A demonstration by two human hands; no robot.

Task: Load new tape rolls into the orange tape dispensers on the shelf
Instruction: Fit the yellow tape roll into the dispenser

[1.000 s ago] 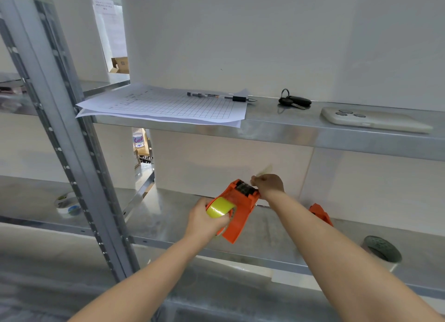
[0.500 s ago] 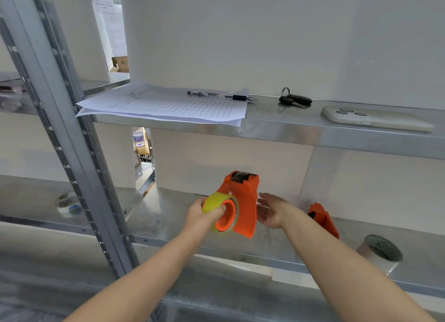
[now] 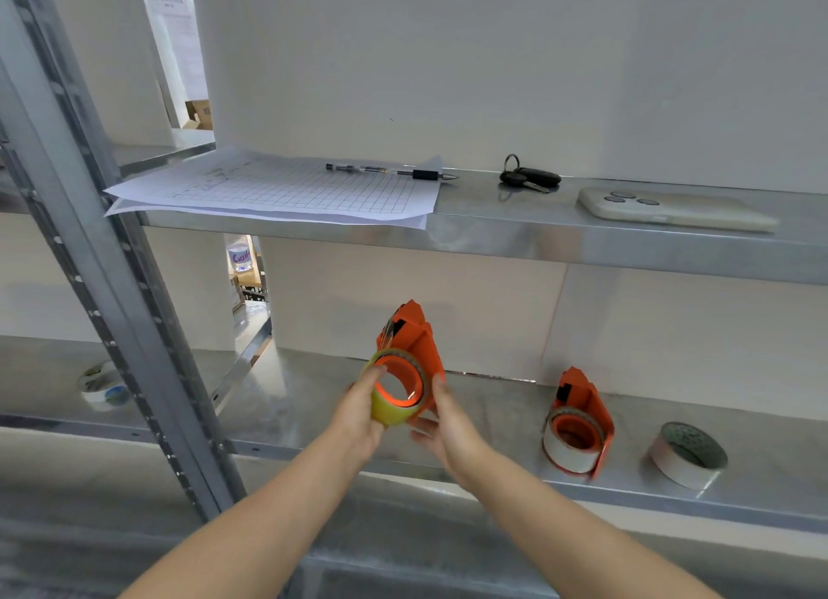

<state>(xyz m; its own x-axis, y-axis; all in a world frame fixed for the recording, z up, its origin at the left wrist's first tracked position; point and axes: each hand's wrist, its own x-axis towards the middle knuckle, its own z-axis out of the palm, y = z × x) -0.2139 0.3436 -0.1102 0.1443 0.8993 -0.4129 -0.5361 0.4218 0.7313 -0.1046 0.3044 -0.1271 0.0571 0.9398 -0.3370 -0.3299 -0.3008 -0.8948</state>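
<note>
Orange dispensers: two; tape rolls: four; both hands holding one.

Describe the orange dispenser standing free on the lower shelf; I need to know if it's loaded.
The second orange dispenser stands upright on the lower metal shelf, untouched, right of both hands. It looks like plastic, with a dark part near its pointed top. A white tape roll sits around its orange hub, so it appears loaded.

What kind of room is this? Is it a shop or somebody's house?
Probably a storeroom or packing area, not a home. The bare metal shelf holds orange tape dispensers and a spare tape roll. A gridded paper form with a pen lies above, and a cardboard box sits behind.
</note>
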